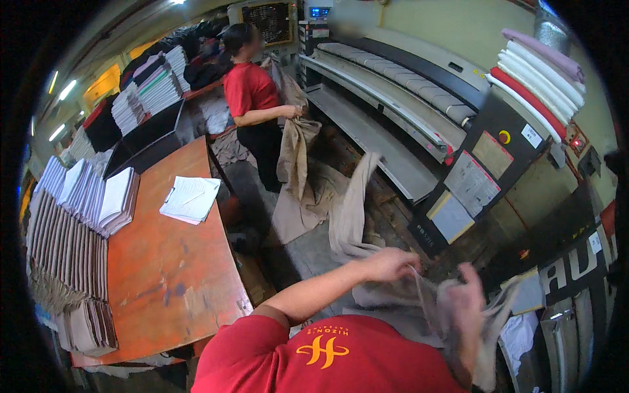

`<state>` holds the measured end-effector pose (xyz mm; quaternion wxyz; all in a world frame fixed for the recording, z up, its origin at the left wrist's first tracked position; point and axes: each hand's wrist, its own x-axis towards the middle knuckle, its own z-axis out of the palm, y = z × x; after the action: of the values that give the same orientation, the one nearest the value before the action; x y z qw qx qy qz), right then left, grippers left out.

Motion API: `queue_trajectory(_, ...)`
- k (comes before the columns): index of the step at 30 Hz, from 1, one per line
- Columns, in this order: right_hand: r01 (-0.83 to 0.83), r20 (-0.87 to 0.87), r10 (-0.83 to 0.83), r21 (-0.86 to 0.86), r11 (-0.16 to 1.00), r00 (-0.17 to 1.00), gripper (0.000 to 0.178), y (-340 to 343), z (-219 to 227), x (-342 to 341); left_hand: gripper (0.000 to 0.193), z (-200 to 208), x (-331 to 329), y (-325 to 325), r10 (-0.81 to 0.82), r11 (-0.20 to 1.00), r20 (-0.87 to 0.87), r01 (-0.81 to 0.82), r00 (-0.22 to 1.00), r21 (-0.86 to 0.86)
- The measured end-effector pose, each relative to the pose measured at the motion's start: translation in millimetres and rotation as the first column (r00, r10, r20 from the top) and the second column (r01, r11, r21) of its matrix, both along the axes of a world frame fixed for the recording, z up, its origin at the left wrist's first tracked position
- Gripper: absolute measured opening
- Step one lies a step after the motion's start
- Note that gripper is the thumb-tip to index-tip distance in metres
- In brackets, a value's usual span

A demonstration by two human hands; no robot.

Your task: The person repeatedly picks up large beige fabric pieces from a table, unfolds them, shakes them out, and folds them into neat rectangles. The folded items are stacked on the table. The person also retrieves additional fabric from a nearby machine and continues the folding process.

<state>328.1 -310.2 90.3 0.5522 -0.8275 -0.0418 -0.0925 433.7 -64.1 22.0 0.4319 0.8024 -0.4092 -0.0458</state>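
Note:
My left hand is closed on the edge of a long beige cloth, its fingers pinched together. Part of this cloth runs away in front of me toward the flatwork ironer, and part hangs in loose folds below my hands. My right hand is raised beside the hanging folds and blurred by motion, so its grip on the cloth is unclear. Ahead, a co-worker in a red shirt holds up another beige cloth, whose lower end spreads over the floor.
A flatwork ironer stands along the right wall, its control side close by, with folded linens on top. To the left, an orange table bears a clipboard with papers and stacks of folded cloths.

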Motion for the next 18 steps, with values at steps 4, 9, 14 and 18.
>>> queue_trajectory(4,-0.212,-0.166,0.237,0.153,0.965,0.957,0.020,28.4,-37.1,17.8,0.018,42.8,-29.5,-22.9,0.010,0.999,-0.039,-0.008,0.999,0.034)
queue_trajectory(9,-0.357,-0.035,0.370,0.199,0.913,0.928,0.013,30.3,-19.1,36.7,0.027,1.9,-38.5,-16.0,-0.161,0.864,-0.450,-0.094,0.878,-0.494)
queue_trajectory(14,-0.448,0.294,0.362,0.321,0.834,0.885,0.014,34.5,3.4,58.8,0.035,-72.7,-99.0,20.0,0.250,0.934,-0.445,-0.335,0.860,-0.123)
queue_trajectory(18,-0.524,0.393,0.363,0.466,0.713,0.845,0.025,35.7,24.4,65.4,0.043,-139.6,-175.1,49.0,0.383,0.919,-0.522,-0.373,0.762,0.130)
